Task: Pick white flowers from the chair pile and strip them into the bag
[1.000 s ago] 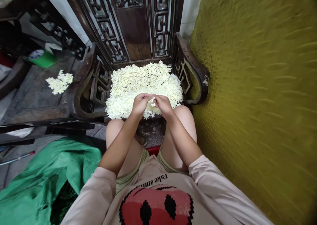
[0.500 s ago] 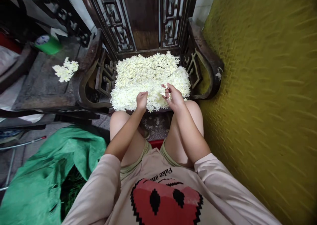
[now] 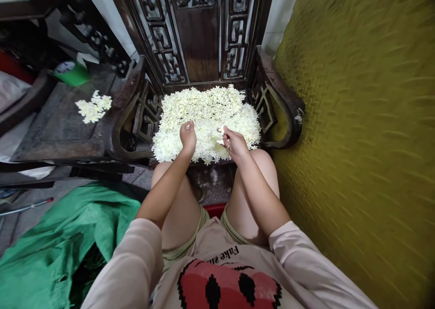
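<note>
A thick layer of small white flowers (image 3: 207, 103) covers the seat of a dark carved wooden chair (image 3: 204, 41) in front of my knees. Over the left part of the flowers is my left hand (image 3: 188, 137), its fingers curled into a pinch; anything between them is too small to make out. My right hand (image 3: 235, 143) hovers over the right front of the layer, fingers bent around a few white flowers that show pale between thumb and fingertips. A gap separates the two hands.
A second wooden seat (image 3: 57, 132) at left bears a small flower bunch (image 3: 94, 107) and a green tape roll (image 3: 72, 73). A green sack (image 3: 98, 214) with dark green leaves lies at lower left. A yellow textured surface (image 3: 356, 132) rises along the right.
My left hand has moved left and slightly up, away from my right hand. The right hand stays bent around its flowers. The whole view has shifted a little with my head.
</note>
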Action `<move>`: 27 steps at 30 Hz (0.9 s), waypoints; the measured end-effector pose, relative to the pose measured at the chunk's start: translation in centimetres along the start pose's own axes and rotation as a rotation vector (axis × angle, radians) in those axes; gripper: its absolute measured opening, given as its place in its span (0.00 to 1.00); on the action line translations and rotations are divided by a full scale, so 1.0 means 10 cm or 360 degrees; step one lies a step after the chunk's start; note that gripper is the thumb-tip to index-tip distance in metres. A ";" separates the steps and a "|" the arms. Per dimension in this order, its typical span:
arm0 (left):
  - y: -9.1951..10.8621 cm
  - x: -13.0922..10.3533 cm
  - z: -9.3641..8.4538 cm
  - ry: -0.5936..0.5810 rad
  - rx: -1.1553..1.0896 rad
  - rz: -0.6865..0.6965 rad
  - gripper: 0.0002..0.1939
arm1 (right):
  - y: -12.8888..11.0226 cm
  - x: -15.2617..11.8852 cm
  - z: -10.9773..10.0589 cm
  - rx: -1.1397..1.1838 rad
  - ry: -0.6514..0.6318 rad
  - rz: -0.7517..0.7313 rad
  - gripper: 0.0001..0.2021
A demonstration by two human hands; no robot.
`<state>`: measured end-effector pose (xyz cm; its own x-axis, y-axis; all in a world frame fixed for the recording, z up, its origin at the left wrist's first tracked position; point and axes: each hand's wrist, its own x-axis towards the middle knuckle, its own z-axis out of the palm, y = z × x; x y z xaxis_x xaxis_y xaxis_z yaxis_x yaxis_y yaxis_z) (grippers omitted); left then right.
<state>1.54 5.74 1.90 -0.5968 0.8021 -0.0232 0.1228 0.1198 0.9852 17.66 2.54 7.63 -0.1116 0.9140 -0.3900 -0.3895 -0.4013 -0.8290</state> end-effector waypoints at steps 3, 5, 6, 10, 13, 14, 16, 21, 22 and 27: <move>0.16 -0.32 -0.16 -0.0188 -0.0102 0.0163 0.17 | 0.09 0.01 0.07 -0.0164 -0.0055 -0.0067 0.21; 0.21 -0.53 -0.27 -0.0397 -0.0040 0.0295 0.16 | 0.17 0.03 0.12 -0.0287 -0.0083 -0.0151 0.22; 0.21 -0.62 -0.32 -0.0433 -0.0004 0.0347 0.16 | 0.22 0.05 0.15 -0.0342 -0.0098 -0.0185 0.22; 0.18 -0.77 -0.41 -0.0321 0.0031 0.0378 0.16 | 0.43 0.09 0.28 -0.0492 -0.0132 -0.0226 0.23; 0.16 -0.74 -0.40 -0.0297 -0.0013 0.0353 0.14 | 0.50 0.06 0.33 -0.0595 -0.0061 -0.0325 0.23; 0.16 -0.73 -0.40 -0.0309 -0.0035 0.0321 0.14 | 0.51 0.04 0.32 -0.0633 -0.0056 -0.0363 0.23; 0.15 -0.71 -0.39 -0.0341 -0.0084 0.0233 0.15 | 0.50 0.00 0.30 -0.0701 -0.0098 -0.0402 0.22; 0.08 -0.68 -0.39 -0.0378 -0.0301 -0.0035 0.18 | 0.47 -0.02 0.24 -0.0663 -0.0201 -0.0322 0.20; 0.07 -0.67 -0.40 -0.0378 -0.0387 -0.0094 0.19 | 0.46 -0.02 0.23 -0.0611 -0.0212 -0.0293 0.20; 0.05 -0.64 -0.41 -0.0395 -0.0909 -0.0471 0.19 | 0.38 -0.03 0.18 -0.0188 -0.0144 -0.0019 0.22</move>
<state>2.19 -1.72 3.22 -0.3331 0.9015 -0.2762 -0.4951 0.0820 0.8649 14.56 0.81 5.30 -0.1914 0.9184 -0.3464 -0.2817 -0.3894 -0.8769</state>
